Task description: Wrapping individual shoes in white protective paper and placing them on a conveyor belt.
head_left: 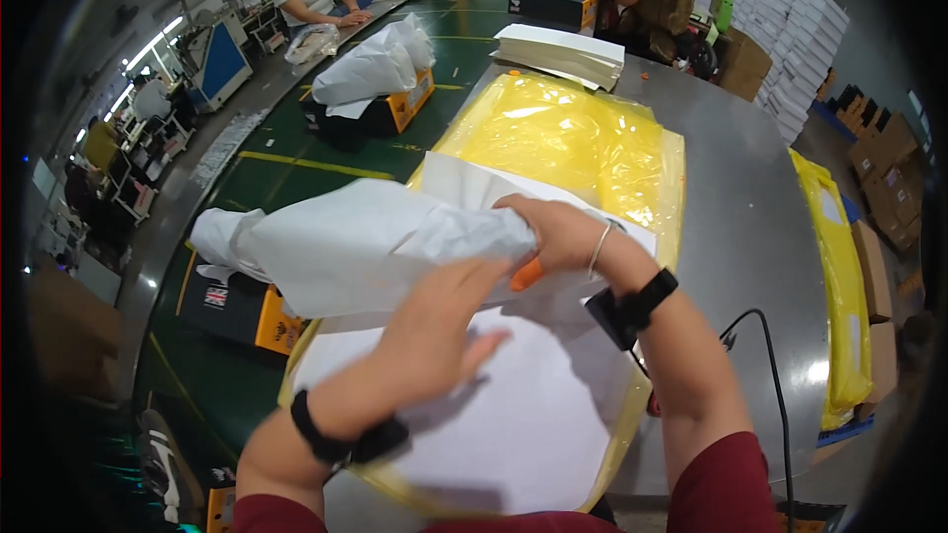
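Head view, both hands (pixel 434 336) (pixel 553 232) gripping crumpled white tissue paper (pixel 355 247), glossy yellow plastic (pixel 573 143)

Both hands (pixel 444 326) (pixel 553 232) gripping crumpled white tissue paper (pixel 365 247) above yellow bags (pixel 583 138).

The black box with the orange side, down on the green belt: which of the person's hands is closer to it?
Left. The left hand, pressed on the crumpled white paper, is just right of the black box. The right hand grips the paper farther right.
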A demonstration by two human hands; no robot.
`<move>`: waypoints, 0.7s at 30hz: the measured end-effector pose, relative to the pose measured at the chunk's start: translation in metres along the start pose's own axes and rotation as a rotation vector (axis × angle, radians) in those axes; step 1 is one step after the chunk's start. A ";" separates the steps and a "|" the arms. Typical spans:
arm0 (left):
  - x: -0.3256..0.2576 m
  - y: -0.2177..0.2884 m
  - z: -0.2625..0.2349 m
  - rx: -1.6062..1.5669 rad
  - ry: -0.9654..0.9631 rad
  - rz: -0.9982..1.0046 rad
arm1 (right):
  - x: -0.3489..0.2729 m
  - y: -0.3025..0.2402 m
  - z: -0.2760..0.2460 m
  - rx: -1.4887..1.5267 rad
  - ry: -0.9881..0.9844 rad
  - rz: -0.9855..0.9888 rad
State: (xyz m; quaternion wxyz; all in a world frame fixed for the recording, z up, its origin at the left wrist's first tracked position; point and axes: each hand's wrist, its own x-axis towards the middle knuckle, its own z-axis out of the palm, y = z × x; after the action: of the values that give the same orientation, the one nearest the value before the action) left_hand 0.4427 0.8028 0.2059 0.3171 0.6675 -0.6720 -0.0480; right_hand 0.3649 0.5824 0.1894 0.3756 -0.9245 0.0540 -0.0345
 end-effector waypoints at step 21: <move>-0.013 -0.104 -0.035 -0.454 -0.487 -0.783 | 0.037 -0.074 0.029 -0.245 -0.490 0.149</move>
State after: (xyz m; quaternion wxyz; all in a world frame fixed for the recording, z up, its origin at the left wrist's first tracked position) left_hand 0.5488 0.8172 0.1785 0.2468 0.7530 -0.3984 -0.4620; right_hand 0.4099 0.6503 0.2210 0.2645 -0.9373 0.0330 0.2247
